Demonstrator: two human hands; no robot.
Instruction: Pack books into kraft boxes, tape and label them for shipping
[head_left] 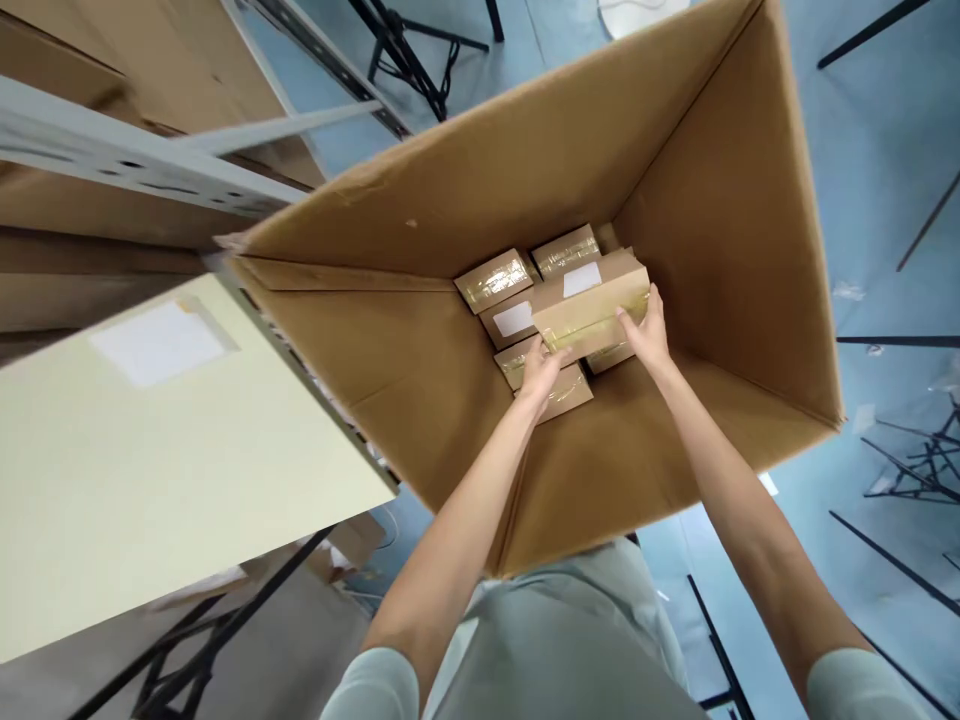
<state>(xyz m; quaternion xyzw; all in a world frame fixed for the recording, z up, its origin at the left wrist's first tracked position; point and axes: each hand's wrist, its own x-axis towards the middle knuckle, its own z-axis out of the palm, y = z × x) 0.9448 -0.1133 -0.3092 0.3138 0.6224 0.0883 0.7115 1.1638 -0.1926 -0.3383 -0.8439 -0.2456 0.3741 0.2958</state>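
Observation:
Both my arms reach down into a large, deep open cardboard box [420,420]. Between my hands is a small cardboard box [585,315], sealed with shiny tape and bearing a white label on top. My left hand [541,370] grips its left end, and my right hand [646,330] grips its right end. Under and around it, several similar small boxes lie at the bottom, among them a taped one [493,280] at the left and another [566,250] behind. A white label shows on a box [513,318] beside the held one. The held box partly hides those below.
A cream tabletop [187,480] with a white sheet [161,342] on it stands close at the left. Behind it, a metal shelf frame [150,150] carries brown cardboard. Black folding legs [409,50] stand on the blue floor [885,200].

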